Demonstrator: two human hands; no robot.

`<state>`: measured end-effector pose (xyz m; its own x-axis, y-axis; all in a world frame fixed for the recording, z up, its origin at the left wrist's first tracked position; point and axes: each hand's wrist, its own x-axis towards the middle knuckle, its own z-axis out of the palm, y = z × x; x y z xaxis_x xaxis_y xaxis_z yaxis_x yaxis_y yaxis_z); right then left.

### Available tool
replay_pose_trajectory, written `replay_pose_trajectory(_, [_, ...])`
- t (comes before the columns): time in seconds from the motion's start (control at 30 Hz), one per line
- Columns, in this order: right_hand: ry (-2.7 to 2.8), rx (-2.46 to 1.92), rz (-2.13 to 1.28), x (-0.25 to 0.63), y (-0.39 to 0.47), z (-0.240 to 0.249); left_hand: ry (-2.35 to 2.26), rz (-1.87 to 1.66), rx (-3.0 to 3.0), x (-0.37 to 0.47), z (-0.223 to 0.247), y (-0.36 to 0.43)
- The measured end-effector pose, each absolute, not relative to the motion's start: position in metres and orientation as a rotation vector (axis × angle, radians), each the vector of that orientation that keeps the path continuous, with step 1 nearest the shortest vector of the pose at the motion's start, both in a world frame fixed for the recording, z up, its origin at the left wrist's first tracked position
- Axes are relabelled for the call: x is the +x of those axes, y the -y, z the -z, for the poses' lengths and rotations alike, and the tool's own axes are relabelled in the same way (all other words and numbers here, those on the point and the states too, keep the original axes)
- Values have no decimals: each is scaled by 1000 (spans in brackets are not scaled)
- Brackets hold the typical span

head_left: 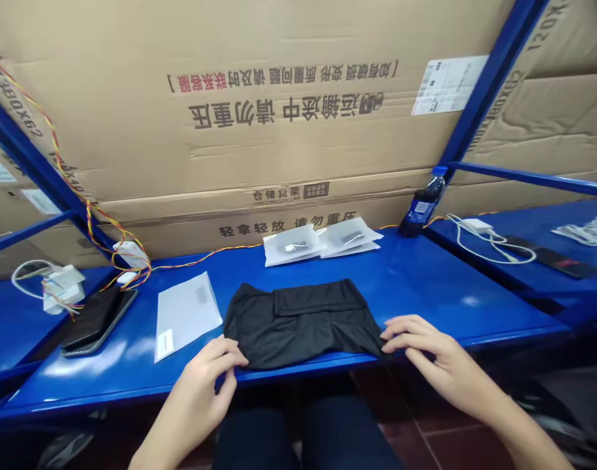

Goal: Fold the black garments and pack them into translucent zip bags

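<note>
A folded black garment (302,321) lies on the blue shelf (425,287) near its front edge. My left hand (211,378) pinches the garment's near left corner with thumb and fingers. My right hand (425,349) rests on the near right corner, fingers curled over the fabric edge. An empty clear plastic bag with a small label (184,314) lies flat just left of the garment.
Several bagged dark items (322,241) sit at the back against large cardboard boxes (278,130). A dark bottle (422,207) leans at the back right. Two phones (98,318), chargers and coloured wires (126,258) lie at left; a white cable (484,240) and phone lie on the right shelf.
</note>
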<state>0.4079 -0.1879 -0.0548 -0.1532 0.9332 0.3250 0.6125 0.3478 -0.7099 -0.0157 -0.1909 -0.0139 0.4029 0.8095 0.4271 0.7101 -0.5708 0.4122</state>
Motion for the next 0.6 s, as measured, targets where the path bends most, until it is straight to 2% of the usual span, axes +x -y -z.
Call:
replay_pose_trajectory(0.1, [1827,-1311,-383,396,187,52,-1333,-1014,2525,-2,9,194])
replay_pose_trajectory(0.27, [1845,-1242,-310,384,158,49,-1258,-1142,2543,18,2,166])
replay_pose_trajectory(0.33, [1915,-1228,-280,383,137,51,-1260,-1086,2585,24,2,140])
replay_pose_trajectory(0.47, [2003,-1246,-270,382,108,61,-1271,-753,2718,37,12,95])
replay_pose_trajectory(0.6, [1959,-1260,-270,378,111,71,-1348,-693,2754,38,26,96])
